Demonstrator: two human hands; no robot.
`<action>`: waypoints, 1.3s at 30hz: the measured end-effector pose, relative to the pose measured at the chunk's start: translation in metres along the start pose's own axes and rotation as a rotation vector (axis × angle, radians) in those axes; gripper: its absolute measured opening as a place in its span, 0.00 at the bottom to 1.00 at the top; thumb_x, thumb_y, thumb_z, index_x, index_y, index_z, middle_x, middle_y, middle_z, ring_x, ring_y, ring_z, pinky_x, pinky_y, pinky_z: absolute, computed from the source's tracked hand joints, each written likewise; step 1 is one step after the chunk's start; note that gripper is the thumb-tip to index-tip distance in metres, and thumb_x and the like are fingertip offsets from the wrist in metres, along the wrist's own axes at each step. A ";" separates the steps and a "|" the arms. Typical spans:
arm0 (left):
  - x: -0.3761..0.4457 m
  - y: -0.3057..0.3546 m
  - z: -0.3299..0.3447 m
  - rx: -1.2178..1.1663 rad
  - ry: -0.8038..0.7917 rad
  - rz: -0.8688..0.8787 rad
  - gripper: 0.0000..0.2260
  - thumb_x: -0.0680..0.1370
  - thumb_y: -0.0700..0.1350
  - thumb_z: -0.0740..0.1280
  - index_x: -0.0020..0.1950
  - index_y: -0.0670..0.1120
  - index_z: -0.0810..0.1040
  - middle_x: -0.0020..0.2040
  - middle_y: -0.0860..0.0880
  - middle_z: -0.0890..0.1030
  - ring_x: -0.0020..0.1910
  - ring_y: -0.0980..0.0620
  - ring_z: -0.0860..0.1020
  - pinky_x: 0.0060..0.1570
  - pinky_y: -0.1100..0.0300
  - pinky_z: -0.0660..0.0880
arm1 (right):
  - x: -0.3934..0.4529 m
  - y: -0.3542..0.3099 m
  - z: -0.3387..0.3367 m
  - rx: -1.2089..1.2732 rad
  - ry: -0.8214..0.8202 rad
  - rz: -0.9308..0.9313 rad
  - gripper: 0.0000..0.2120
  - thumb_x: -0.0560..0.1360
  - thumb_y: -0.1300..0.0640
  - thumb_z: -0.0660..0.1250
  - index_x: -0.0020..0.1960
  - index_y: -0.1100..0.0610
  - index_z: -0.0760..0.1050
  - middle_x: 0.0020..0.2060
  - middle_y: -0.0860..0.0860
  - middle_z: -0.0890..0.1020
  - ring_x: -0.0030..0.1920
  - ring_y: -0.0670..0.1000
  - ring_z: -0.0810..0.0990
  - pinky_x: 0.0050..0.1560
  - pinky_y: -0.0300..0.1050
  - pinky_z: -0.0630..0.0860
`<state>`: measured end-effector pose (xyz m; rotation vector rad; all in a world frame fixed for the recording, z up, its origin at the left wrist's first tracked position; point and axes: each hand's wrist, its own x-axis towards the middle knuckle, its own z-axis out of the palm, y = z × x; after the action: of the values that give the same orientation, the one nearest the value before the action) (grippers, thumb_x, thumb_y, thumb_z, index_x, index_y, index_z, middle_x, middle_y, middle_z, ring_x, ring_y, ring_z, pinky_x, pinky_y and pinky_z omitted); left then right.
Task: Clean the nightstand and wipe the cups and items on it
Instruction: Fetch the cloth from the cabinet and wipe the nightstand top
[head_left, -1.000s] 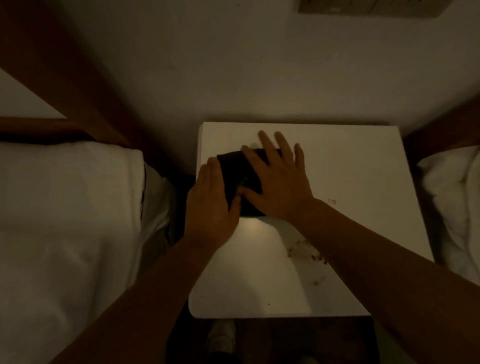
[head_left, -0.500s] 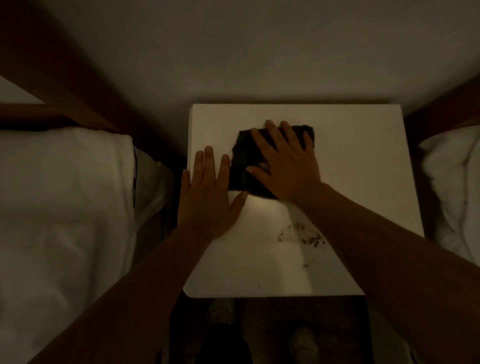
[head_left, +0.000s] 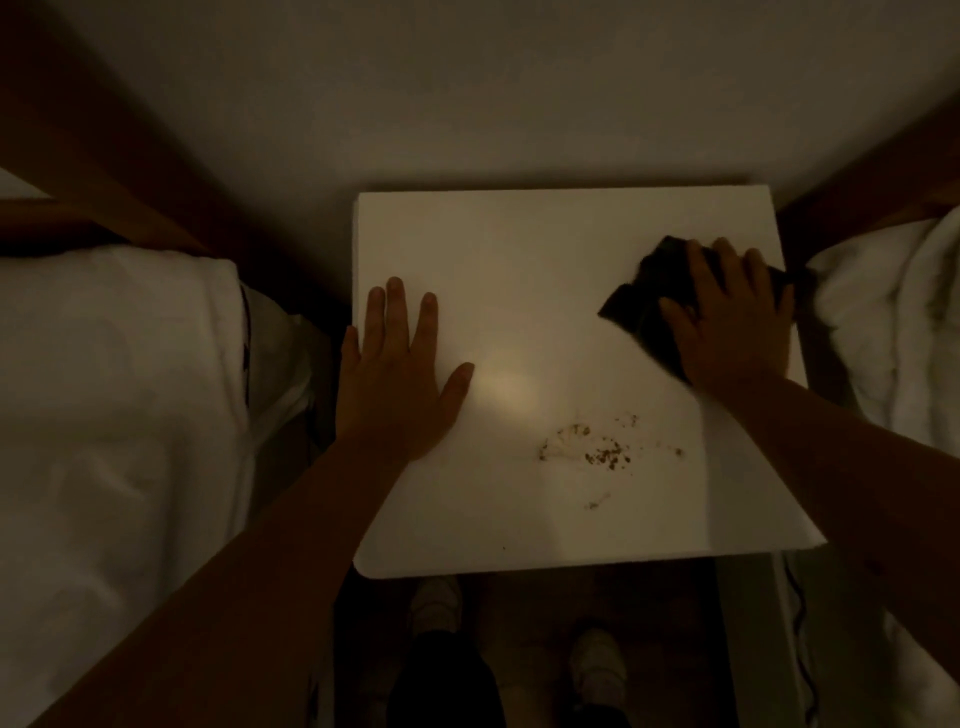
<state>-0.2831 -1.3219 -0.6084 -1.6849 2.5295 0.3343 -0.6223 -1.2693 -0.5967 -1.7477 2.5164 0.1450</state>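
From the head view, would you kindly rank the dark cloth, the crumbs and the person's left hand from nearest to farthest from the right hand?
1. Dark cloth: pressed under the right hand, at the nightstand's right edge.
2. Crumbs: front centre.
3. Left hand: flat on the left edge.

The right hand (head_left: 727, 322) covers much of the dark cloth (head_left: 644, 306), so the cloth's full shape cannot be told. Both beds, left (head_left: 114, 415) and right (head_left: 904, 332), run past the picture's edges. The brown specks (head_left: 597, 449) on the tabletop (head_left: 545, 260) are too small and dim to identify.
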 end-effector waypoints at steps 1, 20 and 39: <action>0.000 -0.001 0.000 -0.007 0.001 0.009 0.36 0.76 0.69 0.43 0.78 0.49 0.45 0.79 0.41 0.46 0.77 0.40 0.45 0.71 0.39 0.52 | 0.000 -0.004 0.000 0.011 0.005 -0.009 0.31 0.78 0.36 0.44 0.76 0.49 0.52 0.75 0.55 0.61 0.74 0.63 0.57 0.68 0.72 0.53; -0.001 -0.018 -0.022 -0.718 -0.180 -0.075 0.28 0.81 0.58 0.56 0.78 0.51 0.53 0.79 0.51 0.44 0.76 0.57 0.41 0.74 0.50 0.38 | -0.172 -0.214 -0.001 0.352 -0.066 -0.942 0.20 0.73 0.50 0.67 0.64 0.53 0.77 0.61 0.51 0.80 0.64 0.54 0.76 0.64 0.57 0.69; -0.100 0.032 0.011 -0.002 -0.053 -0.018 0.32 0.79 0.63 0.46 0.78 0.46 0.51 0.79 0.41 0.50 0.77 0.42 0.48 0.73 0.45 0.47 | -0.068 -0.064 -0.008 0.402 -0.012 -0.115 0.25 0.74 0.63 0.62 0.70 0.56 0.67 0.67 0.59 0.72 0.70 0.65 0.65 0.70 0.65 0.58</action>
<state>-0.2736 -1.2176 -0.5956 -1.6752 2.4765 0.3756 -0.5385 -1.2297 -0.5830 -1.7054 2.2278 -0.3317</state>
